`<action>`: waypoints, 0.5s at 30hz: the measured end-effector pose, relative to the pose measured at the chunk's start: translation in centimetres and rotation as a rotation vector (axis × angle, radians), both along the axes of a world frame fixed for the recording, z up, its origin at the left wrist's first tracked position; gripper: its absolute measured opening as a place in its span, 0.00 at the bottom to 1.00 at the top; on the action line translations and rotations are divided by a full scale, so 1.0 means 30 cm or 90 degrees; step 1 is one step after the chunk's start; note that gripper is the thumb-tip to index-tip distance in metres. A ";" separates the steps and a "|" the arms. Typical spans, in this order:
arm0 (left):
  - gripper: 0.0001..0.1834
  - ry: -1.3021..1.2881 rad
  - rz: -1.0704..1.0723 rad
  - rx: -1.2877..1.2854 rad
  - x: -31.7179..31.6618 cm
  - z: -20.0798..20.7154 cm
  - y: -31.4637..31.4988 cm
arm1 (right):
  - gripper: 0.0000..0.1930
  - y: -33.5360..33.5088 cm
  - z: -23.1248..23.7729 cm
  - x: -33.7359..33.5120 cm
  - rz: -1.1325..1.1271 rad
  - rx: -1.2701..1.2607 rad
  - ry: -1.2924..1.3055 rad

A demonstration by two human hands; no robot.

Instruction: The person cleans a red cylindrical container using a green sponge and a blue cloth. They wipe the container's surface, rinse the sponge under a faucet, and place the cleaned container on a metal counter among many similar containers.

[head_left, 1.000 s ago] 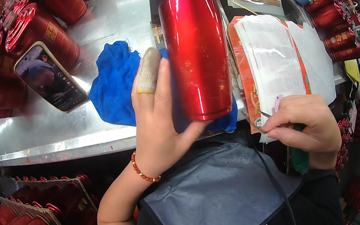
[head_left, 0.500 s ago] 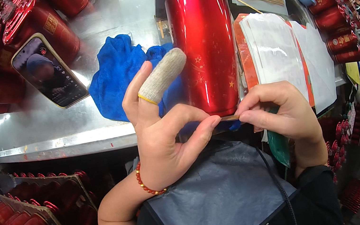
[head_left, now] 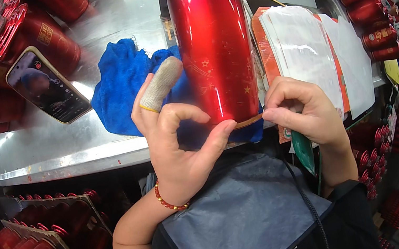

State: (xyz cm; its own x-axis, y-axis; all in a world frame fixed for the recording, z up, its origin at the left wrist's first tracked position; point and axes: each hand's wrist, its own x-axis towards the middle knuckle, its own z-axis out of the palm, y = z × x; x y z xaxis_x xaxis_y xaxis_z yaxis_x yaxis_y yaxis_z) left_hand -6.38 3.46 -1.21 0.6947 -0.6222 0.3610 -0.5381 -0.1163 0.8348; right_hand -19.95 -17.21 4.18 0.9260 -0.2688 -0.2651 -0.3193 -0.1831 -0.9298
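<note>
Bottle (head_left: 214, 47) points neck away, long axis likewise — right hand (head_left: 304, 108) pinches brown strip (head_left: 250, 121); left hand (head_left: 175, 153) fingers parted.

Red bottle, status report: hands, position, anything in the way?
Right hand: pinching thin brown strip. Left hand: open, thumb at strip's other end. Red bottle: neck pointing away. Blue cloth: close on bottle's left.

Gleams as a silver metal desk (head_left: 34, 156), bearing a crumpled blue cloth (head_left: 118, 88), a dark-screened, pale-cased smartphone (head_left: 46, 88) and glossy red cylindrical containers (head_left: 62, 4).
</note>
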 end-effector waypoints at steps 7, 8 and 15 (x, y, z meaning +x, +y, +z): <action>0.20 0.053 -0.010 -0.035 0.001 -0.016 -0.004 | 0.05 0.006 -0.004 0.001 -0.043 0.088 0.019; 0.20 0.054 -0.013 -0.038 0.001 -0.017 -0.004 | 0.05 0.005 -0.006 0.001 -0.040 0.084 0.011; 0.31 0.045 -0.015 -0.035 0.000 -0.008 -0.019 | 0.05 0.001 -0.022 -0.008 -0.032 0.101 -0.015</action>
